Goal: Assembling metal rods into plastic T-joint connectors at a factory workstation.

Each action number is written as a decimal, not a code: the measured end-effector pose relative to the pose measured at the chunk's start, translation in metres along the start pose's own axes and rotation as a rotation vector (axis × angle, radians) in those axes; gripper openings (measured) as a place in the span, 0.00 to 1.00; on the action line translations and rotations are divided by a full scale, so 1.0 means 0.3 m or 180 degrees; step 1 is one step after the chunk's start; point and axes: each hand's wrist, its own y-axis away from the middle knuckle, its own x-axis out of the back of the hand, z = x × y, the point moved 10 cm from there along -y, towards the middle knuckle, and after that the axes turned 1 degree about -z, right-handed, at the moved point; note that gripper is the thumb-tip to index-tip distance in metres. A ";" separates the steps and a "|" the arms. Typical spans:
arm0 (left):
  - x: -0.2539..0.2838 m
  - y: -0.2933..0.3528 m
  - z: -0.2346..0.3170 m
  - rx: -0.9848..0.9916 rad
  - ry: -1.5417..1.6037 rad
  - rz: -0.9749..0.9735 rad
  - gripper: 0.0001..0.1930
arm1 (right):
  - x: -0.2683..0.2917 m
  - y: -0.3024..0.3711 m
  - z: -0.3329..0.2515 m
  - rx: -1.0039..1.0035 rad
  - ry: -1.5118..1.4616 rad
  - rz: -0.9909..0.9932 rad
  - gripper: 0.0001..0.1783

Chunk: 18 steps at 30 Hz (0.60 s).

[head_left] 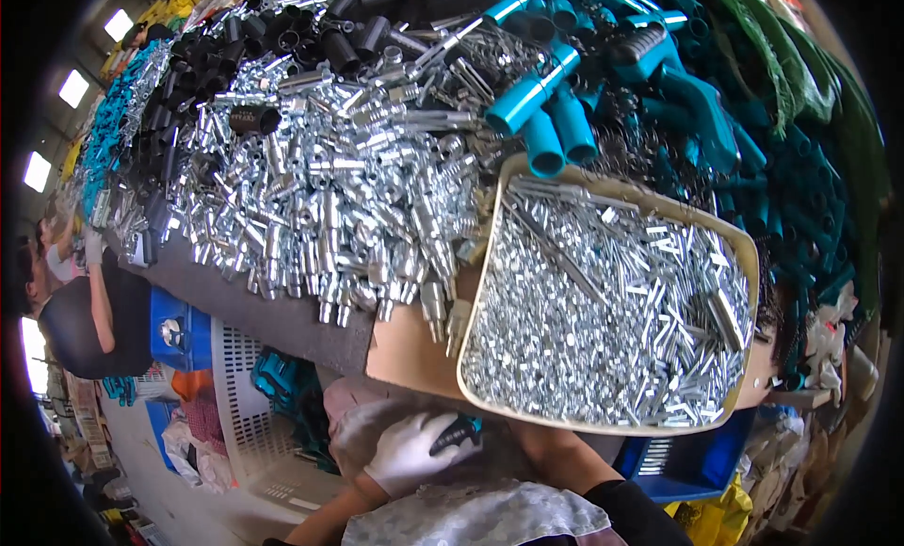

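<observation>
A small teal-and-black part (456,433) sits in the grip of the left hand (411,452), which wears a white glove and is curled closed around it, low in the view and close to the body. The right hand is hidden: only the right forearm (574,461), with a dark sleeve at its lower end, shows, running up beneath the tray, so whether that hand is open or holding anything cannot be told.

Just above and to the right of the left hand lies a shallow beige tray (485,292), tilted and heaped with small bright metal pieces (603,311). Further out from the hand, up and to the left, spreads a broad pile of silver metal fittings (330,198) over the worktop. Beyond these lie black tubular parts (282,38), and beyond the tray, teal plastic pieces (556,104).

To the left of the hand, below the table edge, stand a white perforated crate (245,405) and a blue box (179,329). At the far left another person (80,311) in a dark top works at the same table.
</observation>
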 end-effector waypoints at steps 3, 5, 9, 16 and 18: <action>-0.075 -0.017 -0.053 -0.0085 -0.0071 0.0085 0.24 | 0.016 -0.076 -0.025 0.0084 0.0405 -0.0176 0.22; -0.083 -0.027 -0.056 -0.0094 0.0008 0.0155 0.22 | 0.071 -0.018 -0.025 0.0127 0.0684 -0.0314 0.22; -0.096 -0.044 -0.047 -0.0203 0.0056 0.0213 0.21 | -0.032 -0.125 -0.056 0.0226 0.1244 -0.0528 0.22; -0.214 -0.131 -0.099 0.0664 -0.0082 -0.0337 0.25 | 0.104 -0.025 -0.020 0.0493 0.2282 -0.0885 0.23; -0.250 -0.138 -0.087 0.0490 -0.0079 -0.0295 0.29 | -0.577 -0.669 -0.348 0.0619 0.2565 -0.0939 0.23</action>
